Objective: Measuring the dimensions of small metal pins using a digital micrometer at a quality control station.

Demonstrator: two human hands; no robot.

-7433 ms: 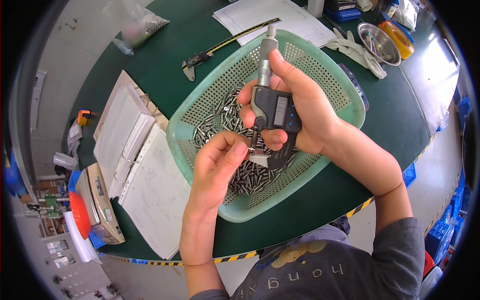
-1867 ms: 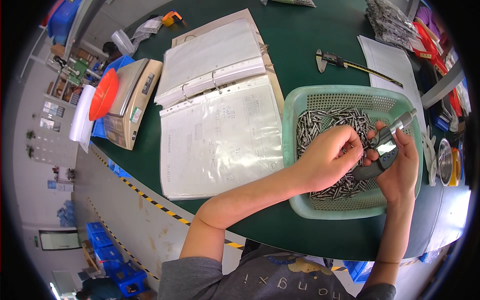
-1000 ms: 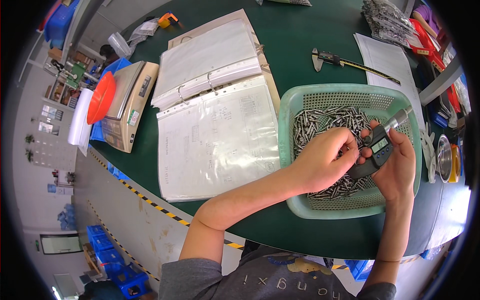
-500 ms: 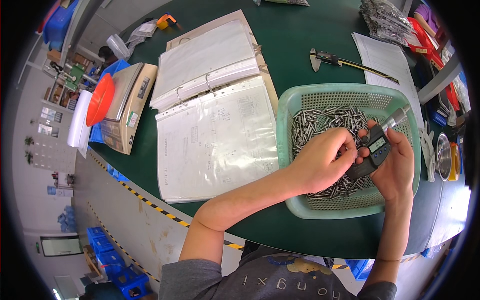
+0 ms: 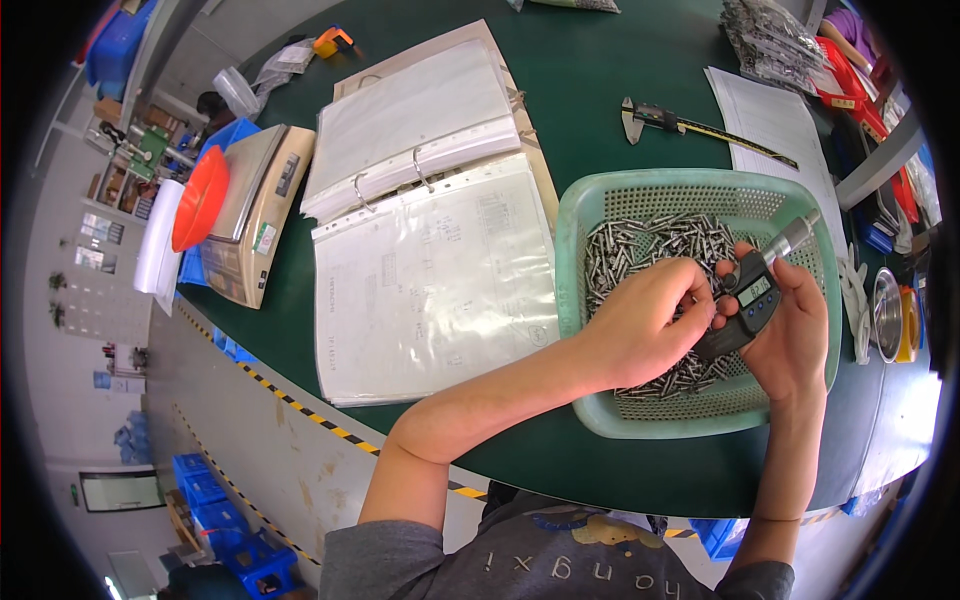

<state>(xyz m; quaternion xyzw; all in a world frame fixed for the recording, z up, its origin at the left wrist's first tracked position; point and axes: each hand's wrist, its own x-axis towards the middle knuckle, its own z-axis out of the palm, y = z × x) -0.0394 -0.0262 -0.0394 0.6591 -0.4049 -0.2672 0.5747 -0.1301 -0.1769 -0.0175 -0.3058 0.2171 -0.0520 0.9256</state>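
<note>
A digital micrometer [image 5: 742, 322] with a dark frame, a small display and a silver thimble is held in my right hand [image 5: 795, 340], fingers wrapped round it. My left hand [image 5: 648, 318] is closed in a pinch right beside the micrometer's frame; whatever lies between the fingertips is hidden. Both hands are over a green perforated plastic basket [image 5: 660, 180]. Inside it, many small metal pins [image 5: 625, 243] lie heaped, partly covered by my hands and left forearm.
An open ring binder [image 5: 430, 290] of sleeved sheets lies left of the basket. Further left stands a weighing scale [image 5: 270, 215] with a red-orange scoop [image 5: 201, 200]. Calipers [image 5: 690, 128] lie beyond the basket, by paper sheets [image 5: 765, 110]. A metal bowl [image 5: 886, 313] sits at right.
</note>
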